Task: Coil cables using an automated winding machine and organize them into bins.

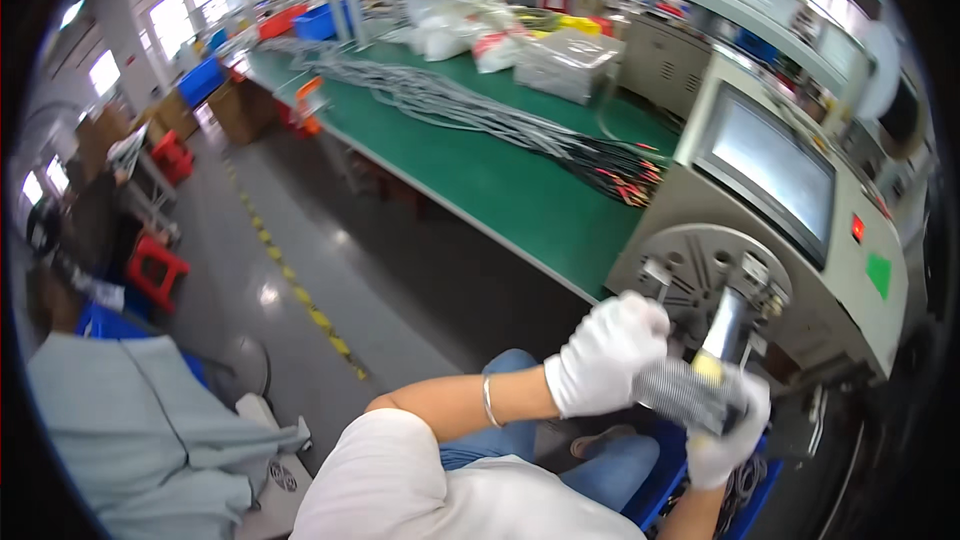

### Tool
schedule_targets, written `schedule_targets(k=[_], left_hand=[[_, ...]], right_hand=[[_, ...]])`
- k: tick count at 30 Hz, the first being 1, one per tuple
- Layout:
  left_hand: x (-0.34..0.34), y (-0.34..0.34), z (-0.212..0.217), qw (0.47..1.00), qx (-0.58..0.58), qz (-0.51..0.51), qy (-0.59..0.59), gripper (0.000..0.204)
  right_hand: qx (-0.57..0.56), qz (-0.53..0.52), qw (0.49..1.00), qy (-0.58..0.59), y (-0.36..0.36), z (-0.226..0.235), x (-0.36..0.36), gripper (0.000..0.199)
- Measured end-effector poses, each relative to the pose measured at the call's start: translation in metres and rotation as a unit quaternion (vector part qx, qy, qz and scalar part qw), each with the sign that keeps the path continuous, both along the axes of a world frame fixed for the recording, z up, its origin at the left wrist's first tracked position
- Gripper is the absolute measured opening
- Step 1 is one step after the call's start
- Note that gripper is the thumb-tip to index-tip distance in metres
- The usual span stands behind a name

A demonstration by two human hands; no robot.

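My left hand (610, 352), in a white glove, is closed in front of the round slotted disc (690, 250) of a machine. What its fingers hold, if anything, is hidden. Below the disc, my right hand (735, 430), also gloved, closes round a dark grey ribbed coil of what looks like cable (685, 392), blurred by motion. The coil reaches across toward my left hand. Just above it, a shiny metal spindle (728, 318) with a pale yellow part at its lower end sticks out from the disc.
The machine's beige housing carries a screen (770, 165) and a red switch (858, 228). Long grey cables (470, 110) with dark, red-tipped ends lie along the green bench (450, 175). A blue bin (755, 500) holding cables stands below my right arm. Red stools (155, 270) are at the left.
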State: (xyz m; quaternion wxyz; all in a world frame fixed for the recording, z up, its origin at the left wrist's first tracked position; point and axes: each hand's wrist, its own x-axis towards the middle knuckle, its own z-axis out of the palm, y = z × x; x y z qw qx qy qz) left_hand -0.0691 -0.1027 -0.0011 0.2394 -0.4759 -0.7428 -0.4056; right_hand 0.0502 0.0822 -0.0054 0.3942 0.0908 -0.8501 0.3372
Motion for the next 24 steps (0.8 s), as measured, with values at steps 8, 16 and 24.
schedule_targets(k=[8, 16, 24], left_hand=[[0.055, -0.049, -0.066, 0.941, -0.018, -0.163, -0.295, 0.023], [0.047, -0.035, -0.073, 0.953, -0.132, -0.117, -0.247, 0.019], [0.033, -0.030, -0.092, 0.696, -0.099, -0.225, -0.674, 0.022]], right_hand=[[0.100, 0.143, 0.959, -0.222, -0.026, 0.000, 0.033, 0.037], [-0.175, 0.091, 0.872, -0.448, -0.045, -0.034, 0.038, 0.016], [-0.335, -0.002, 0.830, -0.446, -0.035, -0.070, 0.020, 0.012]])
